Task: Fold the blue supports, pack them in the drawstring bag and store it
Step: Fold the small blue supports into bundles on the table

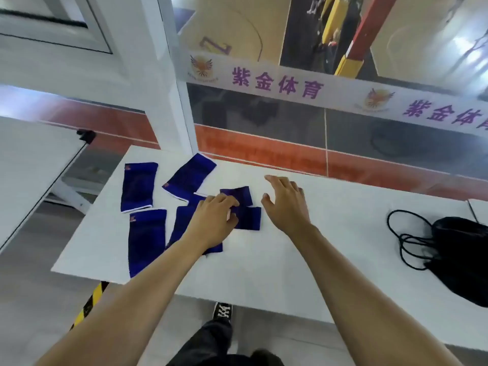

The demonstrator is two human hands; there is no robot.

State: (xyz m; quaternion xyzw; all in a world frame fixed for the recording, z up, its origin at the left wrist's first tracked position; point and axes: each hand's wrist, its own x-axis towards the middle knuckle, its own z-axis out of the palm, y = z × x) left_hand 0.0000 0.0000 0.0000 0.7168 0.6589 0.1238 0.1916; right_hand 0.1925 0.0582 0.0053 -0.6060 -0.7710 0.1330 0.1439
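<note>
You stand at a white table (290,260) with both bare arms stretched out over it. Your left hand (214,220) lies palm down on the blue supports, its fingertips curled onto the edge of a small folded support (249,217) near the middle of the table; whether it pinches the cloth or only presses it, you cannot tell from this angle. Your right hand (286,200) hovers just beside that same piece on its right, fingers spread and slightly curved, holding nothing.

A second small folded piece (239,195) lies just behind the first, touching it. Under your left wrist and forearm lies a longer support (182,223), partly hidden. To its left, another long support (146,241) lies flat near the table's front left edge, and behind that one a further support (138,186) lies flat with a white hem at its near end. A fifth long support (190,177) sits tilted toward the back edge of the table, between the far left one and the folded pieces.

The black drawstring bag (459,257) rests well apart on the right end of the table, crumpled, with its black cord (406,244) looped loosely on the tabletop to its left.

Beyond the table stands a glass wall carrying a white banner (330,88) with purple characters.
</note>
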